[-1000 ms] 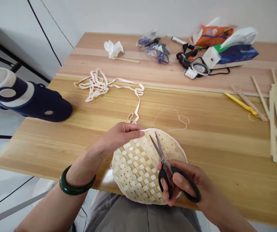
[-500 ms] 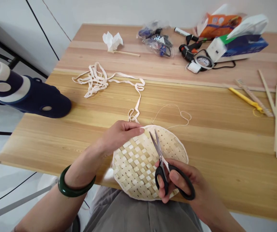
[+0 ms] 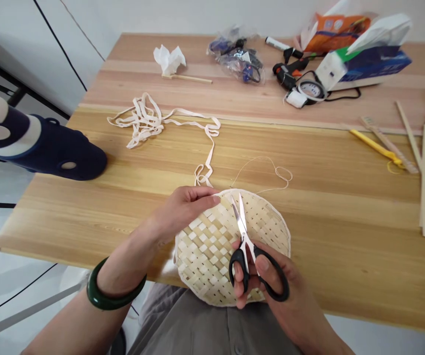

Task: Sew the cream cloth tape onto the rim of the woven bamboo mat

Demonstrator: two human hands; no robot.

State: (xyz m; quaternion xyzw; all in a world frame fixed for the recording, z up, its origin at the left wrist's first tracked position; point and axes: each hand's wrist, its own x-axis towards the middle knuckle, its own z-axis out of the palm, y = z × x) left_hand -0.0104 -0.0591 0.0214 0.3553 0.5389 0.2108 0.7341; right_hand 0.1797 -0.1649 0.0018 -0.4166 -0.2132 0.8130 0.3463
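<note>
Mat: the round, straw-coloured woven mat with white edging (image 3: 207, 254) lay at the near edge of the brown wooden counter (image 3: 345, 222), its 6 o'clock rim beside my grey clothing (image 3: 201, 320).
Left side: my left grip (image 3: 182, 209) was clamped on the mat's rim around 11 o'clock, thumb on top of the weave.
Right side: my right grip (image 3: 296, 296), at 5 o'clock over the mat, was closed around the black-handled steel scissors (image 3: 244, 235).
Blades: slightly parted, tips toward 12 o'clock above the weave; whether they touched it, I could not tell.
Tape: a tangle of flat cream tape (image 3: 138, 118) lay between 10 and 11 o'clock, one strand trailing toward my left grip.
Thread: a thin pale thread (image 3: 264, 158) looped out near 1 o'clock.
Bottle: a navy-and-white bottle (image 3: 67, 153) was at 10 o'clock.
</note>
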